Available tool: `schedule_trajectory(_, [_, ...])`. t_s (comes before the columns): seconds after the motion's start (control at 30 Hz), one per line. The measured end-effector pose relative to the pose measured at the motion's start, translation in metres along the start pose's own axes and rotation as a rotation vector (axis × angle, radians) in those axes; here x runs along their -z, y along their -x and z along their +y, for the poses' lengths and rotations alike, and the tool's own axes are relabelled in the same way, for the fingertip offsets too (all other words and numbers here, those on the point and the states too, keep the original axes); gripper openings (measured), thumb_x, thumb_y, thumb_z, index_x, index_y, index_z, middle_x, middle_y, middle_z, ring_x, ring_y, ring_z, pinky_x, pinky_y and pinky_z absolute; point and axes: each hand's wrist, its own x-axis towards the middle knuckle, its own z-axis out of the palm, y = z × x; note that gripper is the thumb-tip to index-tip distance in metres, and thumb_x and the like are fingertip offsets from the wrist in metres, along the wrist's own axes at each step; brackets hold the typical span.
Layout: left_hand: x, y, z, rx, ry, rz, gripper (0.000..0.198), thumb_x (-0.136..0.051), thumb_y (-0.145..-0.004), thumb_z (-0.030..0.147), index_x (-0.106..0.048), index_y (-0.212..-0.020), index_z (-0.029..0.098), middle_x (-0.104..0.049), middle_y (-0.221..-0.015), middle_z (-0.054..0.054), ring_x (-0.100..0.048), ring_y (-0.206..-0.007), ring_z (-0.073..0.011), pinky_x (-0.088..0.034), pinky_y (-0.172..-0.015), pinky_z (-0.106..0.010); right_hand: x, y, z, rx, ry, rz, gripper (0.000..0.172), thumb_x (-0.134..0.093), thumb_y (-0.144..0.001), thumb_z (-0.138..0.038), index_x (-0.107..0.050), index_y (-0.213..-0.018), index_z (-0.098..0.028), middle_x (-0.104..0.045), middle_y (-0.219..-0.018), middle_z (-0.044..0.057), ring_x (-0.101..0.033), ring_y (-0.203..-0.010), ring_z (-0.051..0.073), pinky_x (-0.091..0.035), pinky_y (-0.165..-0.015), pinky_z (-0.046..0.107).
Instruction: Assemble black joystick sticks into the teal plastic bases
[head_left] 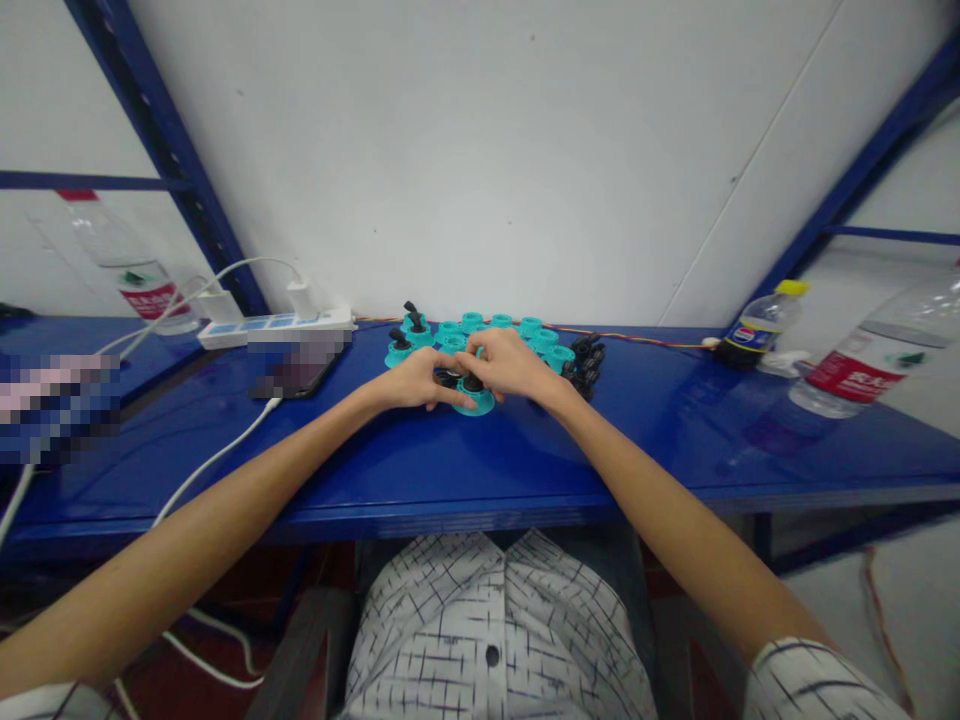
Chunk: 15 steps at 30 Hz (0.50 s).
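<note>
My hands meet over a teal round disc [474, 403] at the front of a cluster of teal ring holders [501, 324]. A black knob [472, 383] stands on the disc. My left hand [415, 380] grips the disc's left side, with its fingertips lying on the teal rim. My right hand [506, 364] curves over the top, its fingers pressing on the knob. Two black stick parts [412, 318] stand in the left holders. A heap of black ribbed parts [584, 365] lies just beyond my right hand.
Everything rests on a glossy blue metal shelf [660, 430] against a white wall. A power strip [274, 330] with white plugs and cables, a phone [296, 372], a Pepsi bottle [757, 328] and water bottles [862, 350] stand around. A pixelated object [56, 405] covers the left end.
</note>
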Motion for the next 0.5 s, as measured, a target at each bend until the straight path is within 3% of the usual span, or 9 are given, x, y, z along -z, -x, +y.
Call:
schedule_trajectory(0.17, [0.0, 0.001, 0.005, 0.028, -0.021, 0.002, 0.054, -0.082, -0.066, 0.045, -0.072, -0.107, 0.011, -0.051, -0.043, 0.006, -0.044, -0.037, -0.0077, -0.032, -0.041, -0.019, 0.015, 0.006, 0.01, 0.018, -0.246, -0.229, 0.023, -0.056, -0.088, -0.034, -0.067, -0.085, -0.014, -0.066, -0.056, 0.002, -0.057, -0.042, 0.012, -0.044, -0.047, 0.024])
schedule_trajectory(0.23, [0.0, 0.0, 0.005, 0.042, -0.031, 0.009, 0.058, -0.082, -0.065, 0.047, -0.072, -0.109, 0.011, -0.051, -0.042, 0.006, -0.045, -0.037, -0.0084, -0.032, -0.041, -0.019, 0.02, 0.007, 0.015, 0.016, -0.294, -0.264, 0.019, -0.06, -0.085, -0.031, -0.068, -0.088, -0.015, -0.068, -0.058, 0.002, -0.057, -0.043, 0.012, -0.044, -0.046, 0.024])
schedule_trajectory(0.37, [0.0, 0.0, 0.004, 0.058, -0.056, 0.012, 0.06, -0.081, -0.065, 0.05, -0.072, -0.11, 0.01, -0.05, -0.039, 0.005, -0.045, -0.037, -0.0095, -0.031, -0.04, -0.019, 0.023, 0.006, 0.018, 0.02, -0.179, -0.201, 0.022, -0.065, -0.082, -0.036, -0.065, -0.076, -0.014, -0.065, -0.055, 0.001, -0.054, -0.044, 0.01, -0.039, -0.047, 0.022])
schedule_trajectory(0.5, [0.0, 0.001, 0.004, 0.044, -0.063, 0.006, 0.055, -0.08, -0.067, 0.052, -0.072, -0.103, 0.011, -0.051, -0.042, 0.005, -0.045, -0.038, -0.0088, -0.031, -0.041, -0.019, 0.018, 0.004, 0.014, 0.105, 0.045, -0.138, 0.042, -0.064, -0.084, -0.042, -0.052, -0.053, -0.016, -0.053, -0.044, -0.002, -0.045, -0.045, 0.007, -0.03, -0.049, 0.022])
